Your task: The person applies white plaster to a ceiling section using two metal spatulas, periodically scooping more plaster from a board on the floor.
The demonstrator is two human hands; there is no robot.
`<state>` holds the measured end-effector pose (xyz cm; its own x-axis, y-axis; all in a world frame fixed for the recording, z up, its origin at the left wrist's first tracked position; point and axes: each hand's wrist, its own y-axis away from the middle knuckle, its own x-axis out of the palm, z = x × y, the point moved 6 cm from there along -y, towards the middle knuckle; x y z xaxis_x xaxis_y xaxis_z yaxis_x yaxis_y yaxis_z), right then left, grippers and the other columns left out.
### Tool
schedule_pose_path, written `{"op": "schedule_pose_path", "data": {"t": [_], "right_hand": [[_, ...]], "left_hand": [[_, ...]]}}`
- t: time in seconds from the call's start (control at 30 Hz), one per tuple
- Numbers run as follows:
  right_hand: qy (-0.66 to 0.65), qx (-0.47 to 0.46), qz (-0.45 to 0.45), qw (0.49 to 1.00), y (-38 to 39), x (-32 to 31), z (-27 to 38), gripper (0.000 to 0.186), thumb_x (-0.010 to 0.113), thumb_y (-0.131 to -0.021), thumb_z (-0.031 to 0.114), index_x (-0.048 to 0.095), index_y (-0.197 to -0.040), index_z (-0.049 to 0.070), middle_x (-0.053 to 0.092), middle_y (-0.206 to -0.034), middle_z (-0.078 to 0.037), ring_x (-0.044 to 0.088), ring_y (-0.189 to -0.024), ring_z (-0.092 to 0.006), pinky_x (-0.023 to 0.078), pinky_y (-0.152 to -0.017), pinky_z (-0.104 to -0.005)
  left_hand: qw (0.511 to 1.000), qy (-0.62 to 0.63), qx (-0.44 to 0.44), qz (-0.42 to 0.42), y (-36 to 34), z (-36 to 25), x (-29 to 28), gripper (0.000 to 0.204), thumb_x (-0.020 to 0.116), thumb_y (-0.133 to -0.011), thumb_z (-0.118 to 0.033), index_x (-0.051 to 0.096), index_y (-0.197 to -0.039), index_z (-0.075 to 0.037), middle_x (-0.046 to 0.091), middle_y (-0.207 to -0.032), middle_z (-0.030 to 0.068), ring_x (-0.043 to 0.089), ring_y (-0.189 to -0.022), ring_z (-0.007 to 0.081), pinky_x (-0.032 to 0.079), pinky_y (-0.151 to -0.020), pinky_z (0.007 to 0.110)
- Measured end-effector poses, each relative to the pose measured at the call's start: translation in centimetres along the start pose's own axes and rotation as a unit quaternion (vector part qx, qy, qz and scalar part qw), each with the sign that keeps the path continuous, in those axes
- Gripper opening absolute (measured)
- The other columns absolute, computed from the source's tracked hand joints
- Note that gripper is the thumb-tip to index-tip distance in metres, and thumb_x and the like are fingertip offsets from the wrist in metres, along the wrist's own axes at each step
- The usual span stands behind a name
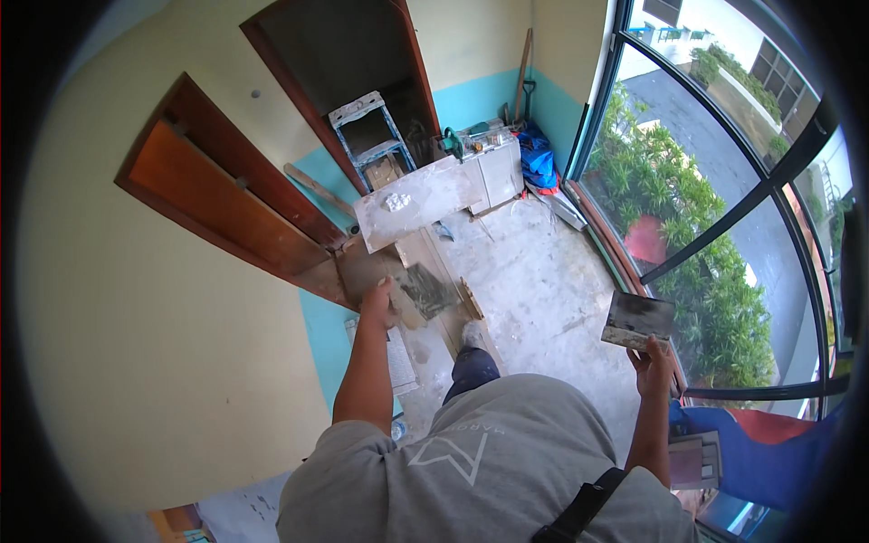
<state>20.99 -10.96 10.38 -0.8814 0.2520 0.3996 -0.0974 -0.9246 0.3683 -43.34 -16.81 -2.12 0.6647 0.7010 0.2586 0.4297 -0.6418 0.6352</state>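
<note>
From my remote feed, cream walls point(109, 299) with a turquoise lower band point(489, 95) run from nine to one o'clock, broken by a wooden door point(217, 195) at ten and a dark doorway point(339, 54) at eleven. I see a pale, smudged floor point(552, 271) toward two; daylight fills the black-framed window point(713, 232) at three.

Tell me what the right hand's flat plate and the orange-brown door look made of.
Flat plate: probably smeared metal, judging by its grey sheen and thin shape. Door: likely varnished wood, given its warm gloss; grain isn't clear.
</note>
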Motion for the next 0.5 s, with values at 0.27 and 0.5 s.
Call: {"op": "schedule_pose_path", "data": {"t": [0.27,0.5], "right_hand": [[-0.163,-0.002,0.019,0.986,-5.0,5.4,-1.6,0.042,0.058,-0.094,0.032,0.050,-0.124,0.004,0.058,-0.120,-0.009,0.058,-0.109,-0.0267,0.048,-0.094,-0.0465],[-0.128,0.015,0.038,0.991,-12.1,13.5,-6.0,0.031,0.054,-0.092,0.017,0.051,-0.119,0.002,0.060,-0.111,-0.010,0.060,-0.103,-0.0265,0.048,-0.091,-0.0428]], "left_hand": [[0.997,-0.021,0.012,-0.071,-4.2,0.9,-2.6,0.046,0.055,-0.092,-0.050,0.046,-0.128,-0.022,0.058,-0.118,0.0081,0.059,-0.105,0.0292,0.053,-0.080,0.052],[0.982,-0.150,-0.114,-0.017,-15.4,1.4,-4.7,0.038,0.066,-0.088,-0.034,0.060,-0.116,-0.008,0.065,-0.110,0.0106,0.063,-0.098,0.0276,0.055,-0.081,0.045]]}}
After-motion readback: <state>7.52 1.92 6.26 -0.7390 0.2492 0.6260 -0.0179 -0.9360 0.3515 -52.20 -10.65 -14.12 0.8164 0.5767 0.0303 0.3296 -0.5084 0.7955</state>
